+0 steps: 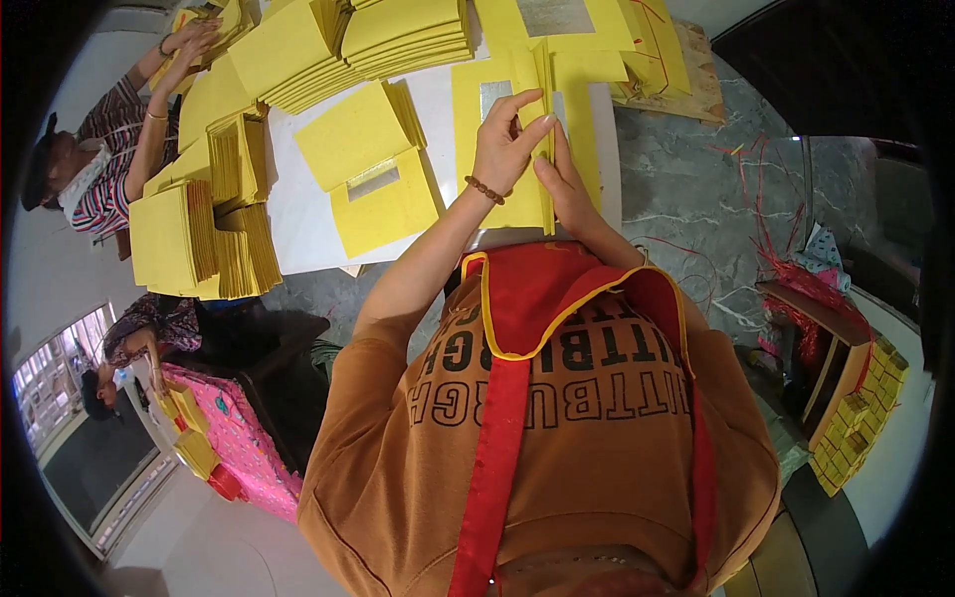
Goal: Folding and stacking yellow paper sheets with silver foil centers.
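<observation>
A yellow paper sheet point(548, 214) stands folded up as a narrow ridge on wider yellow sheets point(477, 109) with silver patches, at the table's near edge. My left hand point(507, 141), a beaded bracelet at its wrist, bends its fingers over the left side of the fold and presses it. From the other side my right hand point(569, 187) holds the same fold, its thumb against the paper and its fingers partly hidden behind it. Left of my hands lies an opened yellow folded bundle point(393, 204) with a silver patch.
Stacks of folded yellow paper point(408, 40) line the far side, and more stacks point(174, 239) stand on the left. Another person point(109, 164) handles paper at the far left; a second works beside a pink cloth point(234, 423). Red strings point(766, 224) hang at the right.
</observation>
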`<control>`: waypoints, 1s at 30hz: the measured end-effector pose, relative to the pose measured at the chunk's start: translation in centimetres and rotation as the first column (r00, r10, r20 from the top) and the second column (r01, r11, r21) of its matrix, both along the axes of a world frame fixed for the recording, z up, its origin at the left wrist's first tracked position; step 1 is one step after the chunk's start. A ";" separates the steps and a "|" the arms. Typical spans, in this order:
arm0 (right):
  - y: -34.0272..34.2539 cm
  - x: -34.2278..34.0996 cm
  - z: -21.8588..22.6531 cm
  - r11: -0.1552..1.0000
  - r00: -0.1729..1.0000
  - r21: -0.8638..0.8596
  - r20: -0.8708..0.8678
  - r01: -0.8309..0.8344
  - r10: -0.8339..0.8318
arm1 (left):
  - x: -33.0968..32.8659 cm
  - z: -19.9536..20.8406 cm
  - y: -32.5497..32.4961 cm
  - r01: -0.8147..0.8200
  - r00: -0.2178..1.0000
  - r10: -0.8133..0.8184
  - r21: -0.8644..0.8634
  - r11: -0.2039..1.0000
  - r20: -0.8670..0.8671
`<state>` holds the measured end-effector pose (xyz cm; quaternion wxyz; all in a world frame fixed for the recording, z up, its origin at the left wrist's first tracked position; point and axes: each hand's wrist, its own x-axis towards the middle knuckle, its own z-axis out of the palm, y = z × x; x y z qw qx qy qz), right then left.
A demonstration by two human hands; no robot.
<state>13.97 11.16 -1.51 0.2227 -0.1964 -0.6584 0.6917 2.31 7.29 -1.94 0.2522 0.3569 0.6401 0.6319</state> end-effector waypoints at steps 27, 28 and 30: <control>0.0 0.0 0.4 0.997 0.999 -0.069 -0.039 -0.035 0.033 | 0.0 -0.1 -0.2 0.011 0.999 -0.010 0.024 1.000 -0.040; 0.0 0.0 0.2 0.997 0.999 -0.068 -0.040 -0.035 0.032 | 0.0 -0.3 -0.2 0.011 0.999 -0.010 0.025 1.000 -0.041; 0.0 -0.1 0.1 0.999 0.999 -0.042 -0.034 -0.018 0.017 | 0.0 -0.8 -0.2 0.008 1.000 -0.009 0.052 0.999 0.021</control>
